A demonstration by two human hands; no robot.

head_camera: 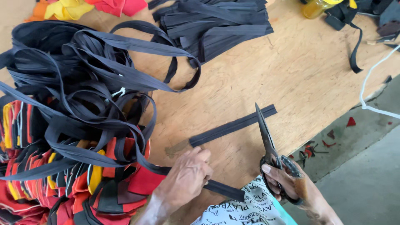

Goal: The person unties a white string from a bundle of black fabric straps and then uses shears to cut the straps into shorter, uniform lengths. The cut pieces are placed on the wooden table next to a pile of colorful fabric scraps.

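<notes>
A black strap (221,188) runs along the near edge of the wooden table (300,71). The left hand (185,177) is closed around it. The right hand (287,177) grips big black scissors (266,135), blades shut, pointing up. A cut strip (233,125) lies just beyond, and a big tangle of black straps (83,83) sits to the left.

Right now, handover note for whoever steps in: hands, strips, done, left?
Left hand pins a black strip to the wooden table.
Right hand holds the scissors, blades shut, tip up.
One cut strip lies flat mid-table; stack of cut strips at the far edge.
Uncut: tangled black tape pile on the left.
</notes>
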